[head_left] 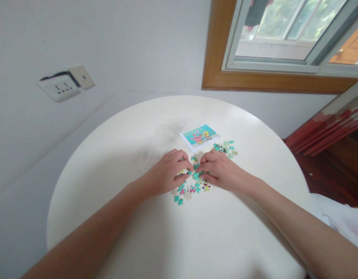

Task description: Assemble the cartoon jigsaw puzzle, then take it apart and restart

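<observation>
Bare forearms (109, 219) reach over a round white table (193, 240), the left hand (170, 170) and right hand (221, 170) facing each other above loose jigsaw pieces (197, 188). Fingers curl toward thumbs in each grip; at this blur one cannot tell whether either is clamped on a piece. Just beyond the hands lies a picture card (199, 137), and beside it, past the right knuckles, a second cluster of pieces (232, 148).
</observation>
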`<state>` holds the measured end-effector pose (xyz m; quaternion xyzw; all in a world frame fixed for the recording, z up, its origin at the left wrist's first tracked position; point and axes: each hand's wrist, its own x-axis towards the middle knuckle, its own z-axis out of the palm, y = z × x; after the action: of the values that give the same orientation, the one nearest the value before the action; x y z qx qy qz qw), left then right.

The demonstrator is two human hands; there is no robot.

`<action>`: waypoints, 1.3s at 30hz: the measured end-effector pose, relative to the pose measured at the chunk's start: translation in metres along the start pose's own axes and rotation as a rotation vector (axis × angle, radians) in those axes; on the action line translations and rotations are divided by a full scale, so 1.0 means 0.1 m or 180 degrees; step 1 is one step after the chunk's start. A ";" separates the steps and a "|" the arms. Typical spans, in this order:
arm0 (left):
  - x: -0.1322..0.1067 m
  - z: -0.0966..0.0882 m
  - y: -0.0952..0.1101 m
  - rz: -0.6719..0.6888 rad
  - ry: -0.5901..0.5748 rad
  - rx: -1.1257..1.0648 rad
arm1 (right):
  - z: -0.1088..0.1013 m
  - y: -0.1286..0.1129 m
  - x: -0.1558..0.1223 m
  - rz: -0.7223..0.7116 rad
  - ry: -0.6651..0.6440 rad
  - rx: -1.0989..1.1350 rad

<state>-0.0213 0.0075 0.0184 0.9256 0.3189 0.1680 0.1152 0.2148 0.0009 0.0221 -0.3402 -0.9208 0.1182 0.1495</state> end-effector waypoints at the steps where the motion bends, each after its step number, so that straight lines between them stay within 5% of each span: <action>1: 0.00 -0.01 0.00 -0.0006 -0.0003 -0.0002 | 0.00 0.00 0.00 0.0011 0.0000 0.0012; 11: -0.02 -0.01 -0.03 -0.0006 0.0009 -0.0034 | -0.12 0.10 0.02 0.0142 0.0208 0.0701; 24: -0.01 -0.05 -0.01 -0.0034 0.0000 -0.0065 | -0.13 0.20 0.01 0.0394 0.0200 0.0723; 30: -0.03 -0.08 -0.04 -0.0081 0.0050 -0.0026 | -0.16 0.21 -0.02 0.0582 0.0288 0.0136; 39: -0.10 -0.10 -0.26 -0.0424 0.0260 0.0040 | -0.32 -0.01 -0.18 0.0598 -0.0638 0.0700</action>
<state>-0.0468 0.0225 0.0169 0.8954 0.3854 0.1955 0.1072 0.2387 -0.0085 0.0484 -0.3928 -0.8768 0.2649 0.0816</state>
